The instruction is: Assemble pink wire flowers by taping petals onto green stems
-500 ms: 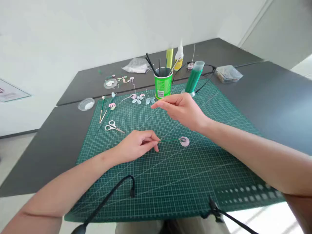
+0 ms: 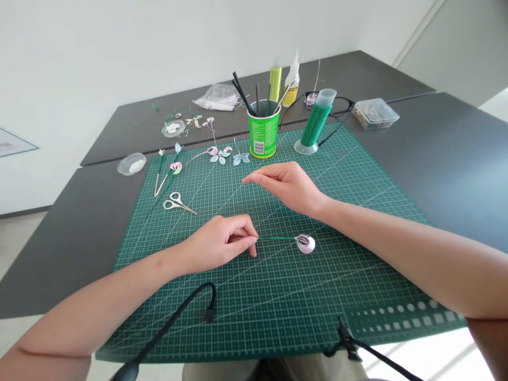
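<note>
My left hand (image 2: pixel 222 241) is closed in a pinch on the end of a thin green stem. At the stem's right end is a pale pink, petal-shaped flower head (image 2: pixel 305 244), held over the cutting mat (image 2: pixel 238 296). Above and to the right, my right hand (image 2: pixel 288 188) is raised with its thumb and forefinger pressed together, pointing left. Whatever its fingertips hold, perhaps a fine thread, is too small to make out. White-handled scissors (image 2: pixel 178 202) lie on the mat beyond my left forearm.
Behind my right hand stand a green cup (image 2: pixel 263 132) of dark sticks and a spool of green thread (image 2: pixel 316 124). Glasses (image 2: pixel 335 106), a glue bottle (image 2: pixel 291 87) and a clear box (image 2: pixel 375 114) are farther back. Finished flower pieces (image 2: pixel 220 156) lie left. Black cables (image 2: pixel 174 323) cross the front.
My right hand has come slightly down and left, its fingers still pinched. The flower head has turned a little on its stem in my left hand. The whole view has shifted slightly.
</note>
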Demonstrator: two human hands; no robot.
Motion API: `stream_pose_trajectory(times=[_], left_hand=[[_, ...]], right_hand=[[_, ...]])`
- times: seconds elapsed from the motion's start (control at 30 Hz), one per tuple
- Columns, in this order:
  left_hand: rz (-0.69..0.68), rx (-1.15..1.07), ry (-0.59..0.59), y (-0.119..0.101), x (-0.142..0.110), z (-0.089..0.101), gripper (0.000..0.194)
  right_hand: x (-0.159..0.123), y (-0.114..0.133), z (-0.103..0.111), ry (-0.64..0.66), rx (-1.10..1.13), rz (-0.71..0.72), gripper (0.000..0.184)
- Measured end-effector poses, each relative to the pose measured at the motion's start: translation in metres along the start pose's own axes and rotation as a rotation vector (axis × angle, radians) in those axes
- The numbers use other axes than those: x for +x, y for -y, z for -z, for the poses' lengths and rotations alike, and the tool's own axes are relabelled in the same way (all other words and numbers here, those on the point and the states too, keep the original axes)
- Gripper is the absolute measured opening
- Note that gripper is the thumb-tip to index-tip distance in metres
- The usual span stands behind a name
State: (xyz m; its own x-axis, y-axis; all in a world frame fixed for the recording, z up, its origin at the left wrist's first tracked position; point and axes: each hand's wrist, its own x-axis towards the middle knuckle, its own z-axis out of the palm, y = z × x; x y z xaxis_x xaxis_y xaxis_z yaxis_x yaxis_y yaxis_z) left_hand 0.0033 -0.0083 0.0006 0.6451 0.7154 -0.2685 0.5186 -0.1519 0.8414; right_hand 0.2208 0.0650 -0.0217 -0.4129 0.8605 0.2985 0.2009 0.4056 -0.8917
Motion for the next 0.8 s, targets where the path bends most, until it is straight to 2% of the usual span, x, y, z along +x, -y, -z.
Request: stream_pose_trajectory(times=[0.13, 0.27, 0.37, 0.57, 0.67, 0.8], left_hand=[[-0.048, -0.015, -0.048, 0.0, -0.001, 0.0, 0.012], [-0.131, -0.035, -0.17, 0.001, -0.002, 0.001, 0.013], [-0.232, -0.012, -0.312, 0.003, -0.003, 0.001, 0.011], [-0.427, 0.212, -0.679, 0.006, -0.005, 0.003, 0.009], [-0.436, 0.265, -0.794, 0.006, -0.004, 0.007, 0.009], [-0.371, 0.261, -0.863, 0.007, -0.001, 0.012, 0.007]], right_hand=[[0.002, -0.007, -0.001, 0.02, -0.045, -0.059, 0.029], [0.006, -0.012, 0.001, 0.044, -0.102, -0.115, 0.028], [0.008, -0.015, 0.003, 0.078, -0.118, -0.105, 0.028], [0.007, -0.02, 0.002, 0.136, -0.18, -0.103, 0.029], [0.005, -0.019, 0.002, 0.209, -0.242, -0.079, 0.029], [0.003, -0.012, 0.004, 0.336, -0.267, -0.01, 0.028]])
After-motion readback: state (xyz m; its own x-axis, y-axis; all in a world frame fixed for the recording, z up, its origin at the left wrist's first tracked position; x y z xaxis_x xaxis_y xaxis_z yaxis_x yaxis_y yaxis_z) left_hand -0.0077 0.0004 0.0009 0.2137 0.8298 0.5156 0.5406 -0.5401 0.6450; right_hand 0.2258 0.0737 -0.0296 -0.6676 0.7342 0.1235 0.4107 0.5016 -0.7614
